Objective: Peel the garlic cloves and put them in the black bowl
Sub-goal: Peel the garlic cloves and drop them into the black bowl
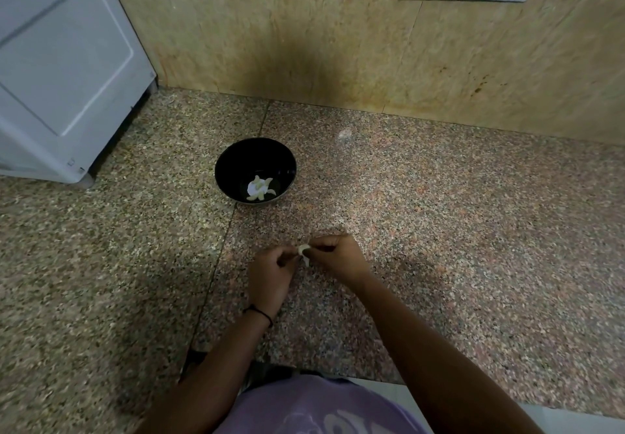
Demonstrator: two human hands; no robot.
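- Clove (303, 250): held just over the bench (439, 230), in the gap between the two hands. From the bowl it sits at about 5 o'clock, well apart.
- Left hand (270, 271): fingers curled, tips pinching the clove on its 9 o'clock side.
- Right hand (338, 257): fingers curled, pinching the clove from 3 o'clock. Both hands grip the one clove.
- Bowl (255, 169): upright on the bench, at about 11 o'clock from the hands. Peeled cloves (259, 190) lie bunched in its bottom, on the near side.
- Judged step: skin coming off; this clove is not yet in the bowl.
- Risk: the clove is small and slick once bared. A hard pull from either side could shoot it out of the pinch onto the bench, or off the near edge at 6 o'clock.
- Risk: skin may tear in bits and cling, so a scrap rides into the bowl with the clove.
- Risk: a toss from here could clip the bowl's rim, since the bowl is not close.
- Axis: the visible pale part runs roughly 12 to 6 o'clock, with a thin strip trailing toward 6, likely loose skin. Which end is the tip I cannot tell; the fingers hide much of it.
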